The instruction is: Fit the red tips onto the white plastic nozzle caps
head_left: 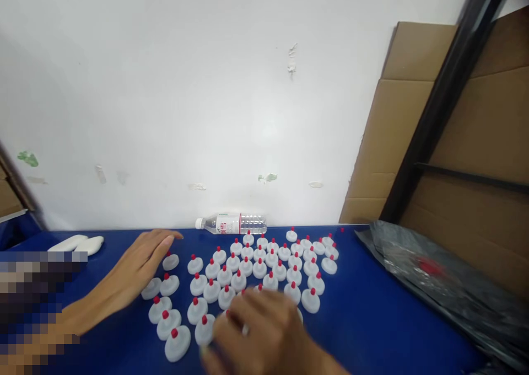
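My left hand [144, 256] reaches over the left side of the blue table, fingers stretched out and nothing seen in them. Its thumb is close to a white round cap with a red tip [170, 262]; I cannot tell whether they touch. More such caps stand below it in a loose column, among them a near one [177, 343]. My right hand [264, 331] is low in the middle, over the front of a large group of the same caps [259, 268]. Its fingers are bent and smeared by motion, and it hides some caps. Whether it holds one cannot be made out.
A clear plastic bottle [231, 224] with a white cap lies along the white wall. Two white rounded objects [88, 245] lie at the far left. On the right are a grey plastic bag [438, 287], a cardboard sheet [397, 121] and a black post [430, 110].
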The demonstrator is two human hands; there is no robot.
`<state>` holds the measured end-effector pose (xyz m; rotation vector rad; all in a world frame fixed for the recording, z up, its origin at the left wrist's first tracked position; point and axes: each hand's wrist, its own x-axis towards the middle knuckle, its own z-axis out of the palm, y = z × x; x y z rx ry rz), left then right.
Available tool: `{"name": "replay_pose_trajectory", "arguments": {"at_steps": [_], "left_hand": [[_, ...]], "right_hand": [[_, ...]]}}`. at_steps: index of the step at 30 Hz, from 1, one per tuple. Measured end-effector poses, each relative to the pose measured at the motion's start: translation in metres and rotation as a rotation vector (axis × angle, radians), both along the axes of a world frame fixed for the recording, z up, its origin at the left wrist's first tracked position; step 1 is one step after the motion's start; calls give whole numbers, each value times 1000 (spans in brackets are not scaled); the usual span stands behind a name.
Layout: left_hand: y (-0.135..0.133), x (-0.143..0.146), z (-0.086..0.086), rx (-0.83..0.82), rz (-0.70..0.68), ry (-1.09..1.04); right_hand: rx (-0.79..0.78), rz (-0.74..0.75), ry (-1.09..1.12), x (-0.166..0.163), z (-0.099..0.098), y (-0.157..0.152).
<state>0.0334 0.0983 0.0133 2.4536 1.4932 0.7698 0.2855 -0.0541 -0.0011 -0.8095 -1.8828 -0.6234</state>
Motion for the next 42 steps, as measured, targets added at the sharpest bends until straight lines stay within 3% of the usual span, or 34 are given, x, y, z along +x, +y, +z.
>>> {"name": "replay_pose_trajectory", "arguments": {"at_steps": [3, 6, 9, 14, 21, 27, 34, 42], "left_hand": [[-14, -8, -25, -96, 91, -150], [-25, -3, -40, -176, 107, -265], [-26, 12, -43, -220, 85, -354], [-22, 41, -40, -285, 1, -452], [-27, 49, -35, -353, -52, -502], [-29, 47, -34, -381, -76, -514], [-24, 43, -44, -377, -86, -527], [-28, 42, -45, -404, -63, -553]], "right_hand": [[-587, -233, 120, 66, 33, 21], [-706, -352, 243, 136, 36, 46], [-779, -442, 392, 194, 18, 62], [-903, -370, 585, 242, -7, 61], [-1044, -37, 727, 229, -26, 72], [-1109, 161, 745, 192, -21, 73], [-1035, 103, 818, 178, -21, 75], [-1277, 211, 806, 165, -16, 63]]}}
